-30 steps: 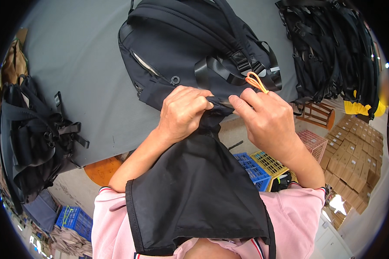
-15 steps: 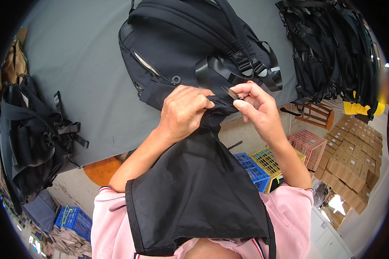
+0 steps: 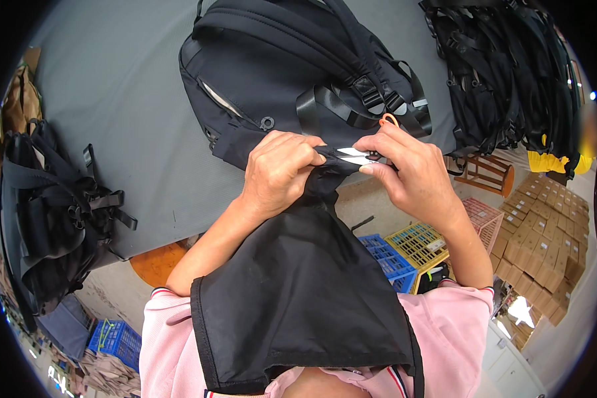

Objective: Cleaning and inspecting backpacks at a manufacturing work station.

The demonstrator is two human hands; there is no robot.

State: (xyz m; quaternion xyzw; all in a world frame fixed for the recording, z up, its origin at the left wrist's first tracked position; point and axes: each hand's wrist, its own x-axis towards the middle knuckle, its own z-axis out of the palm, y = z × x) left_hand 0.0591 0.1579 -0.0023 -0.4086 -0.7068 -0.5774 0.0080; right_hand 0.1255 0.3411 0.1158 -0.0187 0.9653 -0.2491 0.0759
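Note:
A black backpack (image 3: 272, 79) lies on the grey table with its straps and buckles facing up. My left hand (image 3: 278, 169) pinches the dark fabric at its near edge, fingers closed. In my right hand (image 3: 414, 166) is a pair of thread snips (image 3: 355, 156), with an orange finger ring standing up behind the fingers. The bright blades are slightly apart and point left at the fabric beside my left fingertips. Whether they touch it I cannot tell. A white-edged slit shows on the backpack's left side, near a round black eyelet (image 3: 266, 123).
More black backpacks (image 3: 511, 86) are heaped at the table's right, and others (image 3: 53, 212) at the left. Below the grey table (image 3: 132, 132) stand blue, yellow and pink crates (image 3: 414, 247), a wooden stool (image 3: 485, 175) and stacked cartons (image 3: 544, 232). A black apron (image 3: 298, 292) covers my front.
My right hand has turned, bringing the snips' blades flat and pointing left at the fabric; the orange ring now shows clearly. My left hand keeps its pinch, and the backpack has barely shifted.

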